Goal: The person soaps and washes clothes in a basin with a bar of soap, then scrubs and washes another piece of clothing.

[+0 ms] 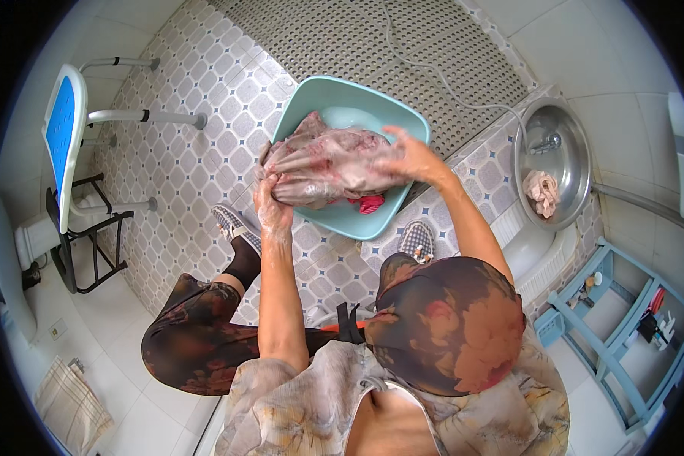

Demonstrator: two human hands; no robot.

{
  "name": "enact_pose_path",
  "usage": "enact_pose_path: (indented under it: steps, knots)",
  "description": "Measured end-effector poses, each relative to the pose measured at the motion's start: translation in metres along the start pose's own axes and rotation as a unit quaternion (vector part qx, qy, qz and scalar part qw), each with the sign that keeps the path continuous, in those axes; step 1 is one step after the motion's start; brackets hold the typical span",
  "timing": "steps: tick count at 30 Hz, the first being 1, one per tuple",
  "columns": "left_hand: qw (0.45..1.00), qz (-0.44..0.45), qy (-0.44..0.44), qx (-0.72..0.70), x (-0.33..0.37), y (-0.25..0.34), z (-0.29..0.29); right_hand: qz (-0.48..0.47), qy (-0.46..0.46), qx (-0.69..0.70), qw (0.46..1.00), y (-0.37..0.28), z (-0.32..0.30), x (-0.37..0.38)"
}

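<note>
A wet, pale pinkish-grey garment with reddish blotches is stretched across a light teal plastic basin on the tiled floor. My left hand, wet with suds, is closed on the garment's left end by the basin's rim. At the opposite end is my right hand, its fingers spread beside the cloth and partly smeared by motion. Under the garment, a bright red and pink piece of cloth shows in the basin. Whitish water is visible at the basin's far side.
A perforated grey mat covers the far floor, with a hose across it. Right stands a metal sink with a crumpled cloth inside, above a blue rack. A blue-and-white shower chair stands left.
</note>
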State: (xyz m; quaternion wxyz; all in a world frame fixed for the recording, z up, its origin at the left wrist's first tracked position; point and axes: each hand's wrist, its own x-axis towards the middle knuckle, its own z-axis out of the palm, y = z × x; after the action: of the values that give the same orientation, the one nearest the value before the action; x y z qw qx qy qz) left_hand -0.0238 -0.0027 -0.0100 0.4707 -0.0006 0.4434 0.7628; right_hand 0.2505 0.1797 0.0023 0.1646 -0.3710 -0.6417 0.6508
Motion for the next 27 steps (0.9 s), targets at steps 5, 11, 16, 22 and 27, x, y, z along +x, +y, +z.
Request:
enact_pose_path:
  steps: [5, 11, 16, 22, 27]
  knots:
    - [0.998, -0.048, -0.015, -0.040, -0.007, -0.001, -0.028, 0.110, -0.168, -0.434, 0.879, 0.001, 0.022, 0.013]
    - [0.986, -0.163, -0.017, -0.002, -0.029, -0.010, -0.012, 0.029, 0.061, 0.164, 0.984, 0.017, 0.005, 0.019]
    - [0.980, -0.193, -0.038, -0.007, -0.032, -0.025, 0.040, 0.062, -0.013, 0.191, 0.980, -0.025, 0.057, 0.026]
    - [0.978, -0.209, 0.022, 0.005, -0.008, -0.042, 0.052, -0.148, -0.091, -0.139, 0.975, -0.089, 0.154, -0.010]
    - [0.959, -0.274, 0.044, -0.062, -0.011, -0.071, 0.081, -0.260, -0.024, -0.493, 0.830, -0.015, 0.133, 0.064]
